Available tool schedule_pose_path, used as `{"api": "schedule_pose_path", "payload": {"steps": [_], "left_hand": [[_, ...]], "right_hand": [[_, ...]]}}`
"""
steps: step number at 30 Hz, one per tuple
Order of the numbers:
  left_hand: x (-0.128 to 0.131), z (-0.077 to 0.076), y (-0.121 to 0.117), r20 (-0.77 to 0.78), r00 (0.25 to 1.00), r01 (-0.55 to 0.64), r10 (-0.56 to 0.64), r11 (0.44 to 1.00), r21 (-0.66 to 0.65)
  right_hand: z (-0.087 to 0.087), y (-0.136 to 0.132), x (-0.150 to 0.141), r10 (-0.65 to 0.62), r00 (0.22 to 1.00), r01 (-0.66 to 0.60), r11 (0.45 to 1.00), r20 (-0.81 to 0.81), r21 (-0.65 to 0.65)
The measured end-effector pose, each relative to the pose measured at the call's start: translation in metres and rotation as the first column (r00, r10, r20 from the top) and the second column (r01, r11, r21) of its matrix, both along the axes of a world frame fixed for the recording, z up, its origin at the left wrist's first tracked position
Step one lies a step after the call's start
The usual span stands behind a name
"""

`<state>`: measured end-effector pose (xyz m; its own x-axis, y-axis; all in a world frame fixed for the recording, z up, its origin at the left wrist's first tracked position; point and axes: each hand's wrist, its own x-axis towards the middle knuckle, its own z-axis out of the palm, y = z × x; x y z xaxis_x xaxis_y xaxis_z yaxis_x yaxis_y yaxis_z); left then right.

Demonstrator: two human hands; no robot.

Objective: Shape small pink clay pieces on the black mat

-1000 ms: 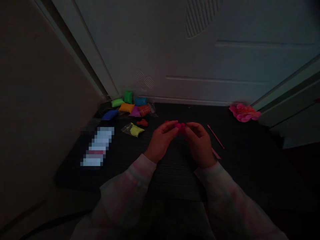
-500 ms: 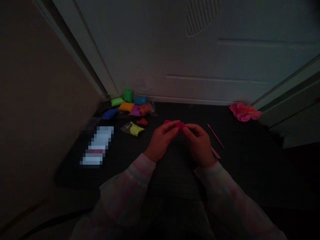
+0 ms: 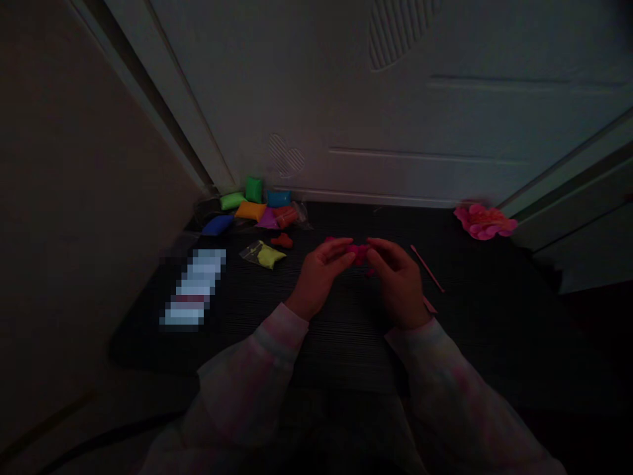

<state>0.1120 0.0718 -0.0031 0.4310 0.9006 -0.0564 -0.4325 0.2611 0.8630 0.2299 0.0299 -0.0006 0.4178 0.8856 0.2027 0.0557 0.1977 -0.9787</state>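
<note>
Dim light leaves the worktop [image 3: 341, 349] dark. From the left come a blurred panel [image 3: 195, 287], coloured packs [image 3: 250, 211] and a yellow bag [image 3: 270, 255]. Left hand [image 3: 314, 280] has its grip pinched on a pink piece [image 3: 359, 254], held between both hands. Right hand [image 3: 399, 287] has eased slightly outward, baring more of the piece; how firmly its grip closes, I cannot tell. Rightward lie a thin stick [image 3: 428, 268] and a pink flower [image 3: 484, 222].

Blurred bright rectangle [image 3: 195, 287]: pixelated; any text unreadable.
Coloured packets [image 3: 250, 211]: no label, brand or number readable.
Yellow-green bag [image 3: 270, 256]: no print legible.
Door [image 3: 316, 99]: no lettering or number legible.
</note>
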Motion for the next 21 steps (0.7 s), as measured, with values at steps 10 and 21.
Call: {"api": "schedule_pose_path", "payload": {"steps": [10,21], "left_hand": [[-0.001,-0.003,0.000,-0.049,0.998,0.042,-0.041,0.999,0.008],[-0.002,0.004,-0.001,0.055,0.998,-0.002,0.000,1.000,0.027]], "right_hand": [[-0.011,0.004,0.003,0.067,0.972,-0.081,0.995,-0.224,-0.050],[-0.006,-0.001,0.004,0.100,0.967,-0.094,0.995,-0.233,0.036]]}}
